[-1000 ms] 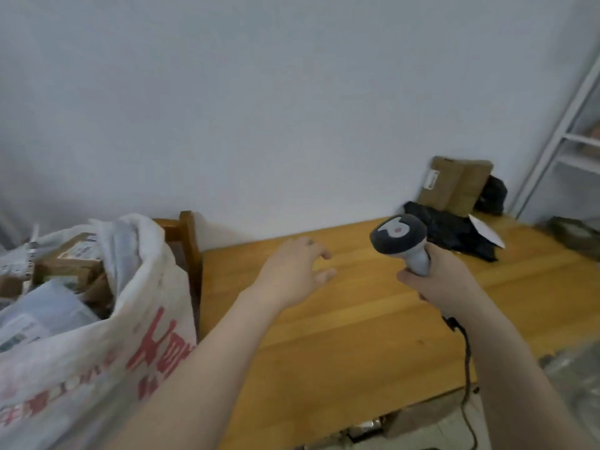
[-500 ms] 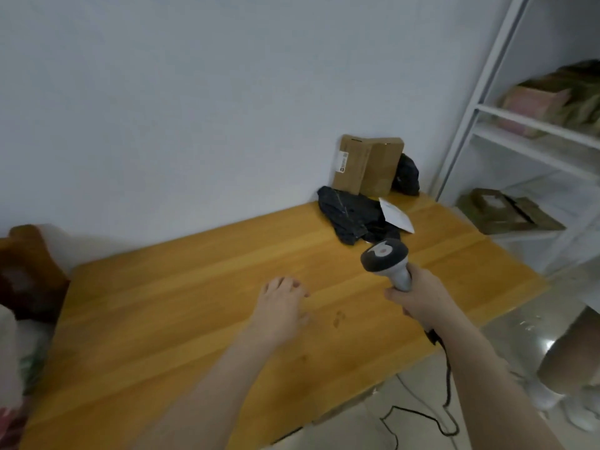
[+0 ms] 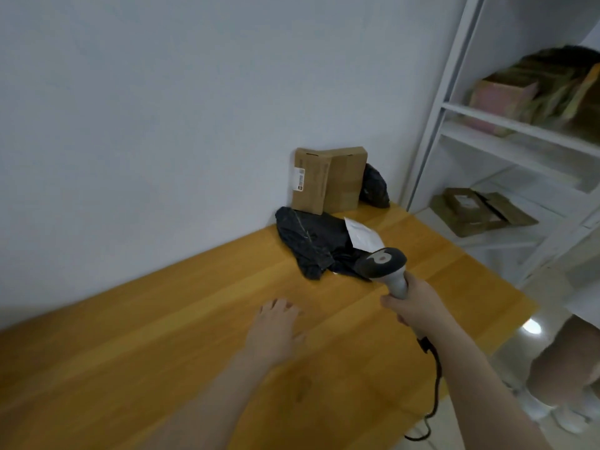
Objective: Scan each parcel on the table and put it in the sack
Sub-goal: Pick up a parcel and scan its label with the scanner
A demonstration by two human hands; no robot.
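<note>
My right hand [image 3: 417, 308] grips the scanner [image 3: 384, 264], my left hand [image 3: 276, 332] is open and empty; the black parcel [image 3: 308, 243] at twelve o'clock (label [image 3: 362, 237] lifting) may misread.

Dim, even light, soft shadows. A glare spot on the floor [image 3: 516, 345] right of the right hand [image 3: 415, 306]; shelves [image 3: 506, 125] beyond it are blurred.
</note>
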